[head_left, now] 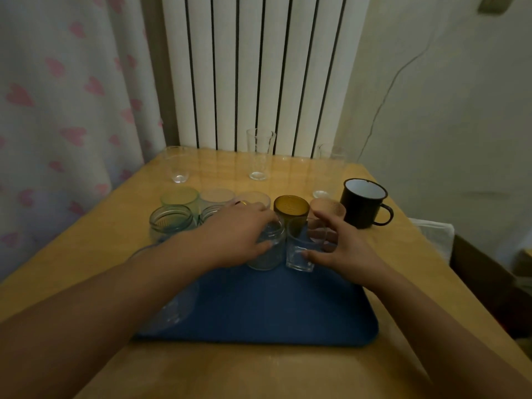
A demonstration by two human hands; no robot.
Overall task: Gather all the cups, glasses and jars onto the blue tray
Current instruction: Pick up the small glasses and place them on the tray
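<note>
Gripping a clear jar [266,257] from above, the left hand [236,234] curls round its mouth; the right hand [345,249] pinches a small glass [298,259] between thumb and fingers. Both stand at the far end of the blue tray [273,306]. Glass looks stiff, slick, breakable (likely light); hold the walls, not rims. No writing is readable.

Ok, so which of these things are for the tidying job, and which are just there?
For the job: blue tray, jar in the left hand, small glass in the right hand, brown glass, black mug, tall glass.
Just there: radiator, curtain, wall wire.
</note>
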